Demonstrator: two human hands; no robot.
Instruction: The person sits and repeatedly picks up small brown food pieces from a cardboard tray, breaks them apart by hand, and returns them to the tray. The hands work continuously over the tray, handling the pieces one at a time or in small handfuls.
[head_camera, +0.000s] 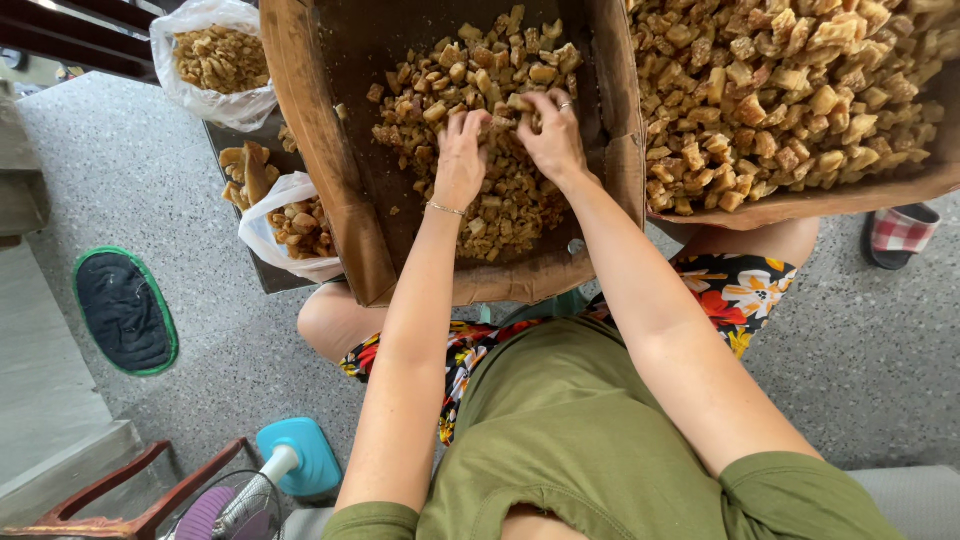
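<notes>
Big cardboard box (330, 170) on the lap, tilted toward six o'clock. The heap of golden fried chunks (480, 110) could slide out. At twelve o'clock, left hand (460, 160) and right hand (550, 135) dig in, fingers curled, pinching chunks; loose grip drops them.

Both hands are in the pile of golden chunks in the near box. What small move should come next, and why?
Probably close the left hand and right hand on the chunks under their fingers and lift a little. Both hands already rest side by side on the pile in the cardboard box, fingers curled into it, so the pieces are within grasp. Whether any is gripped yet cannot be told.
</notes>
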